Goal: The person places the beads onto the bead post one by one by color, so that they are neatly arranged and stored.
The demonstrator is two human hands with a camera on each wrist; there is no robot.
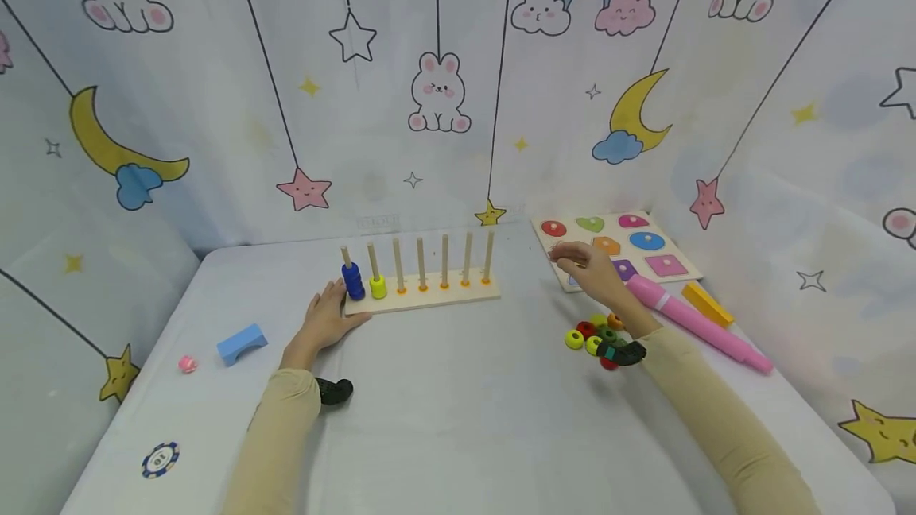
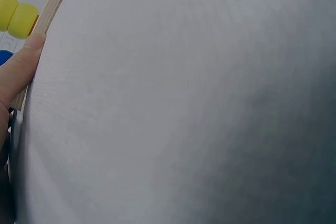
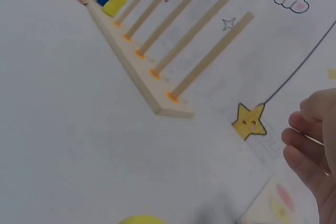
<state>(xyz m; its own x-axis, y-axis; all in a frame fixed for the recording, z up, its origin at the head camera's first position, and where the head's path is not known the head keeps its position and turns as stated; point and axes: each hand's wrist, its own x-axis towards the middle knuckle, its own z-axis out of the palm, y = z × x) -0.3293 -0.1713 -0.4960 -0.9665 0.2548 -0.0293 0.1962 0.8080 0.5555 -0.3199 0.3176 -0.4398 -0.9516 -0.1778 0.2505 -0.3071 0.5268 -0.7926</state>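
Observation:
A wooden bead stacker (image 1: 429, 299) has a row of upright pegs on a pale base. Dark blue beads (image 1: 353, 282) are stacked on its leftmost peg, and yellow beads (image 1: 378, 287) on the one beside it. My left hand (image 1: 327, 316) holds the base at its left end. Its thumb (image 2: 23, 66) lies on the front edge, with the other fingers around the end. Over the shape puzzle board (image 1: 676, 265), my right hand (image 1: 590, 270) hovers with loosely bent fingers, nothing visible between them. Near its wrist lies a pile of loose red, yellow, green and orange beads (image 1: 575, 338).
Right of the loose beads lie a pink tube-shaped toy (image 1: 704, 328) and an orange block (image 1: 707, 305). On the left side are a blue arch block (image 1: 242, 343), a small pink piece (image 1: 188, 364) and a poker chip (image 1: 161, 460). Patterned cloth walls (image 1: 372, 125) surround the table.

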